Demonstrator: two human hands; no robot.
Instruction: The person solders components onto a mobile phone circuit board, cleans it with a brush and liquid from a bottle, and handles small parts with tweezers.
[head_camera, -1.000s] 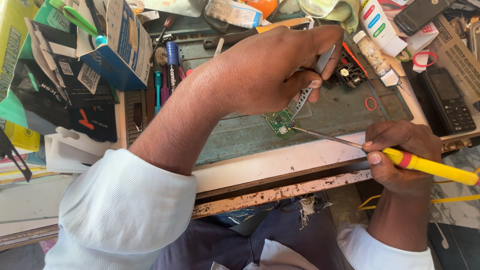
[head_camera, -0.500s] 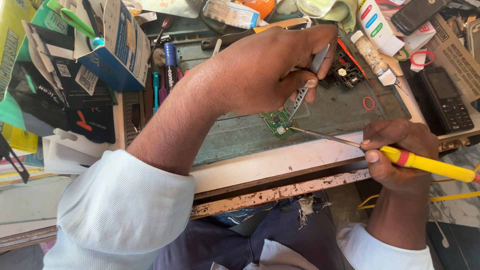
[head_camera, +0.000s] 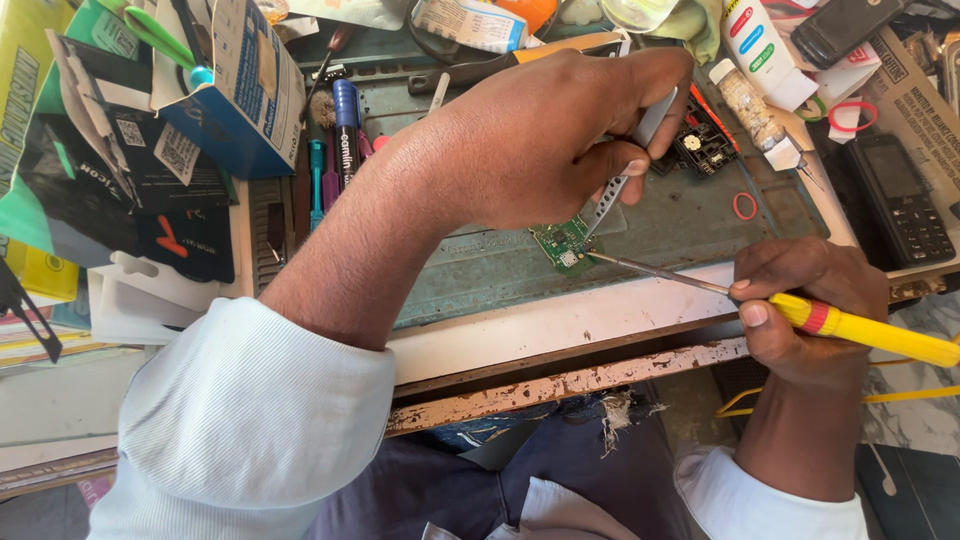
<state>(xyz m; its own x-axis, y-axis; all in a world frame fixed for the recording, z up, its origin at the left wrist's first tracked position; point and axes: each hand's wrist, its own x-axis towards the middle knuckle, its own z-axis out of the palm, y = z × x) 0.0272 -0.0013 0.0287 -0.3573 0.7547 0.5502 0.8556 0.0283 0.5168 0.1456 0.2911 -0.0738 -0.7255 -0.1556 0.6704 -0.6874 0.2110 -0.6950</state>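
Green and small, a circuit board (head_camera: 563, 243) is lying on the grey-green work mat (head_camera: 690, 215) of the tabletop (head_camera: 560, 325). The left hand (head_camera: 545, 140) is gripping metal tweezers (head_camera: 625, 165), their tips pressing at the board's edge. The right hand (head_camera: 810, 310) is clasping a yellow-handled soldering iron (head_camera: 850, 325), its thin tip touching the board. A dark phone (head_camera: 900, 195) is resting to the right.

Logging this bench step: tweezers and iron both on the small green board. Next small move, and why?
Probably hold the iron tip on that joint while the left hand keeps the tweezers pinning the green board. The tip meets the board's edge, and the right hand has the yellow handle in a steady grip.
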